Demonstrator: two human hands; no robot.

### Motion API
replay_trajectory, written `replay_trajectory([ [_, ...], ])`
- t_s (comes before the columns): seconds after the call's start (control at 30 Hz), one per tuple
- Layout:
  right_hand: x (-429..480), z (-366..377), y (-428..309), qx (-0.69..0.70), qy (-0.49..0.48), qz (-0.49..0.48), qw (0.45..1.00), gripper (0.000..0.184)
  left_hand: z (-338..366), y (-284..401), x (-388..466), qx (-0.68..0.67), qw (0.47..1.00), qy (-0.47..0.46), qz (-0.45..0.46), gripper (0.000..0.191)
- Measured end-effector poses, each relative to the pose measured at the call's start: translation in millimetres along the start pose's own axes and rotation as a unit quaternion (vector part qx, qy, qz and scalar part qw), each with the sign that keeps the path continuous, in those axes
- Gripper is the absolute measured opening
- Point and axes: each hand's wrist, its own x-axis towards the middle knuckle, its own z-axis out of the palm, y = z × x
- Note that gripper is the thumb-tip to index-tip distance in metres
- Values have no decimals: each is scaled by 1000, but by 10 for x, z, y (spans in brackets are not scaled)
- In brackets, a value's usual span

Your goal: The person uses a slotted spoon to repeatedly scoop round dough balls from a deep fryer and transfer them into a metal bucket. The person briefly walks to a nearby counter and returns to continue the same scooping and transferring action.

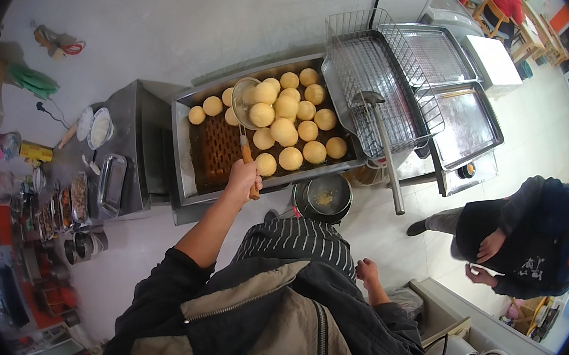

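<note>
My left hand is closed around the wooden handle of a round wire skimmer. The skimmer's bowl is over the left part of a rectangular metal fryer of brown oil, against several golden fried balls. Many more balls float in the oil, mostly on the right side, some heaped on others. A perforated plate shows through the oil at the left. My right hand hangs at my right side by the striped apron, its fingers curled; whether it holds anything is not clear.
Right of the fryer a wire basket stands on a tray, with a long-handled metal ladle across it. Metal trays lie beyond. A dark pot sits below the fryer. A person stands at right. A steel counter with dishes is at left.
</note>
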Motion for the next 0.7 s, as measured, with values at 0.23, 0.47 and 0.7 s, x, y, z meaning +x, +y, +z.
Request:
replay_trajectory([
  [0.23,65,131,-85,-17,4,-56,998,13,-287,104,-150,-37,997,-64,15,11],
  [0.47,-72,611,-477,-59,-11,-69,996,16,-1478,232,217,250,961,87,82,30],
  [0.7,-394,1126,-749,-117,-3,-107,987,18,-2598,448,1046,534,780,242,217,37],
])
